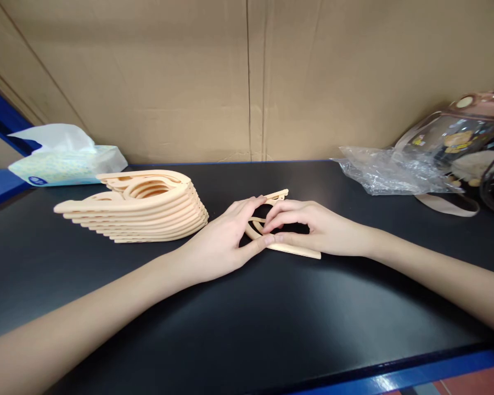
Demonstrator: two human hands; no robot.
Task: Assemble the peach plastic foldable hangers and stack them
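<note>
A peach-coloured plastic hanger [296, 250] lies on the black table in front of me, its curved end to the left and two arms pointing right. My left hand [230, 233] is closed over the curved end, with the thumb along the near side and the fingers across the far side. My right hand [313, 225] reaches in from the right, its thumb and fingers bent together at the middle of the hanger. Both thumbs meet near the lower arm. My fingers hide part of the piece. To the left of my left hand sits a neat stack of matching peach hangers [164, 211].
A tissue pack [69, 162] stands at the back left. Crumpled clear plastic wrap [395, 170] and a transparent bag [456, 137] with a strap lie at the back right. A cardboard wall [181, 82] closes off the back. The table's blue edge [415, 378] runs along the front.
</note>
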